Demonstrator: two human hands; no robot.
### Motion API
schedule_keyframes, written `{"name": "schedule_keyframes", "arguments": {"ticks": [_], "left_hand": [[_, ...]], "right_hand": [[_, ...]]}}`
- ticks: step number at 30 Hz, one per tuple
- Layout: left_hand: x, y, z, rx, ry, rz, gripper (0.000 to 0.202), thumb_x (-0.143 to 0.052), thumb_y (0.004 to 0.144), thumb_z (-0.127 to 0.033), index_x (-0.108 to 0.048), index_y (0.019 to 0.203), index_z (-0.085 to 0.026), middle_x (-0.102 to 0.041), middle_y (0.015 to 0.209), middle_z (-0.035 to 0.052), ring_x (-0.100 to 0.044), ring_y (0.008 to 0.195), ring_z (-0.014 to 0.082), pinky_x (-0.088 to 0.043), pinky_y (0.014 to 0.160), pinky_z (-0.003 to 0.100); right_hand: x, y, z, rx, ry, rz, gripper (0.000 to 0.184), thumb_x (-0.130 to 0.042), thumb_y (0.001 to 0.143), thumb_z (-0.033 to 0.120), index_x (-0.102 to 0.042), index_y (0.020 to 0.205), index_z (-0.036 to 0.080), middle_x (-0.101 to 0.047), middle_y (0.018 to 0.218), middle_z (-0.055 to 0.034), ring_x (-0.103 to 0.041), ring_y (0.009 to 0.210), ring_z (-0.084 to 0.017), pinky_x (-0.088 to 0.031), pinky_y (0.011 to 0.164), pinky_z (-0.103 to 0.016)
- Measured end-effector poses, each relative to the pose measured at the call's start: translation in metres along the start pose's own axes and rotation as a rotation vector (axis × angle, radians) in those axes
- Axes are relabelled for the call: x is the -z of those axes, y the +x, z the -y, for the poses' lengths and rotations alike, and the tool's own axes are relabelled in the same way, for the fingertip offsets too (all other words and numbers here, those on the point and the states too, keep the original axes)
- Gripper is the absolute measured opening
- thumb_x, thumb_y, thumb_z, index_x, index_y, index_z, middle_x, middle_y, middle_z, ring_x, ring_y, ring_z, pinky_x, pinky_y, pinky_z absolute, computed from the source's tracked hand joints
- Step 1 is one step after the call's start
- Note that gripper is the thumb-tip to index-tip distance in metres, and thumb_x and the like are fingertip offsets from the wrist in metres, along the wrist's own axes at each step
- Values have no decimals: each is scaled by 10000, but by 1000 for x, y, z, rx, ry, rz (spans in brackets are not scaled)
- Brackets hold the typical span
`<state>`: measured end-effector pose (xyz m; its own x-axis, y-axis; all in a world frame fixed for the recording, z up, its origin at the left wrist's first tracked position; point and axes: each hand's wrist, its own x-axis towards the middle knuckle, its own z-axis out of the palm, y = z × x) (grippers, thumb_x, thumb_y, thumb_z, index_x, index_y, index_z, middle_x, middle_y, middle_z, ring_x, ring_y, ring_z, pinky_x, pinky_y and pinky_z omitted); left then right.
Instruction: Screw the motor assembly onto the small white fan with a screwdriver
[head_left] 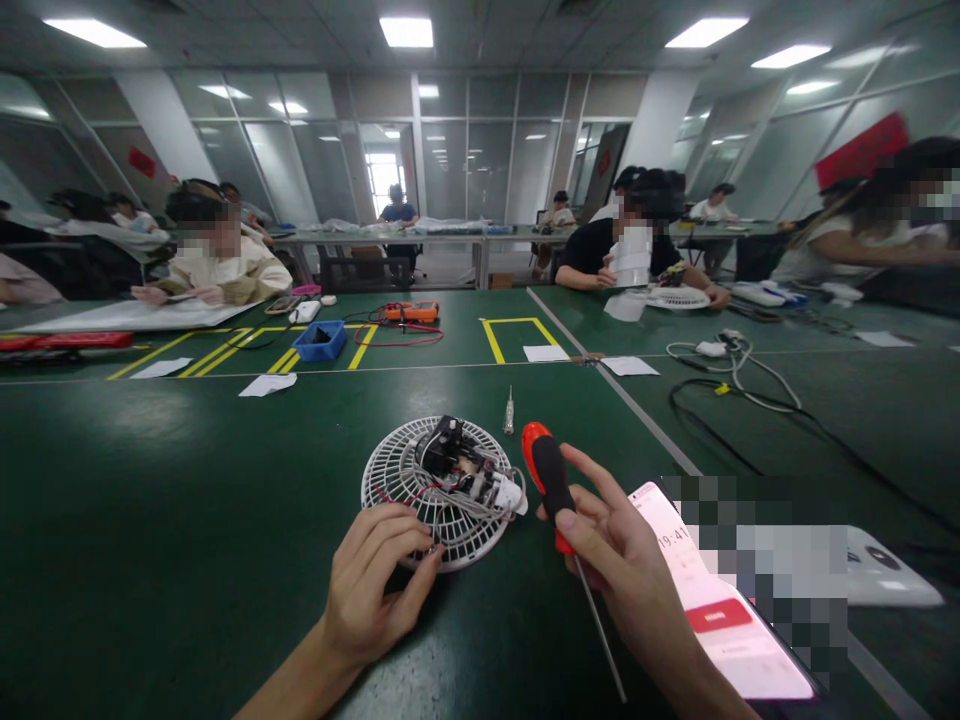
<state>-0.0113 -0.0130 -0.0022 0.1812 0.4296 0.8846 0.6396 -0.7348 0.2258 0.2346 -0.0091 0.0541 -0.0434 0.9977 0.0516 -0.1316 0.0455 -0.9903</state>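
Observation:
A white round fan grille (390,478) lies on the green table (165,520) in front of me, with a black motor part and loose wires (461,465) on top of it. My left hand (375,580) rests at the grille's near rim, its fingers curled onto the edge. To the right, my right hand (615,560) is closed round a screwdriver (551,480) with a red and black handle, the shaft pointing down toward me. A phone (720,610) with a lit screen lies by that wrist.
A small tester screwdriver (509,410) lies just beyond the grille. A blue tray (320,340), an orange multimeter (409,311) with leads, paper slips and white cables (731,360) sit farther back. Several other people work along the far edges. A white housing (889,570) lies at right.

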Motion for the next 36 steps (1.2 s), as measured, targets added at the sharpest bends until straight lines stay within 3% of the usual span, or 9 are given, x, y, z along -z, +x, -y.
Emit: {"name": "schedule_keyframes", "arguments": {"ticks": [5, 10, 16, 36], "left_hand": [[0, -1, 0, 7, 1, 5, 211, -728, 818, -9, -661, 963, -147, -727, 891, 47, -673, 929, 170, -571, 864, 321], [0, -4, 3, 3, 7, 22, 212, -707, 839, -10, -671, 997, -145, -731, 914, 54, -669, 954, 170, -564, 885, 325], [2, -3, 4, -4, 25, 14, 176, -683, 873, -42, -674, 1008, -154, -737, 915, 51, -674, 939, 166, -571, 864, 320], [2, -2, 4, -44, 27, 29, 179, -690, 875, -47, -683, 1021, -151, -752, 925, 51, -685, 911, 159, -574, 860, 314]], "right_hand": [[-3, -4, -4, 34, 159, 14, 694, -829, 814, 416, -525, 1413, 239, -707, 953, -47, -601, 647, -138, -475, 474, -236], [-8, -5, -4, 54, 218, -66, 588, -875, 771, 339, -571, 1266, 248, -709, 949, -26, -682, 707, -174, -594, 575, -296], [-12, -8, -5, 104, 275, -150, 456, -849, 804, 282, -555, 1153, 281, -705, 956, 2, -704, 781, -177, -631, 699, -332], [-13, -2, -5, 30, 357, -191, 518, -928, 689, 282, -569, 1063, 263, -724, 933, -12, -733, 833, -208, -651, 733, -364]]}}
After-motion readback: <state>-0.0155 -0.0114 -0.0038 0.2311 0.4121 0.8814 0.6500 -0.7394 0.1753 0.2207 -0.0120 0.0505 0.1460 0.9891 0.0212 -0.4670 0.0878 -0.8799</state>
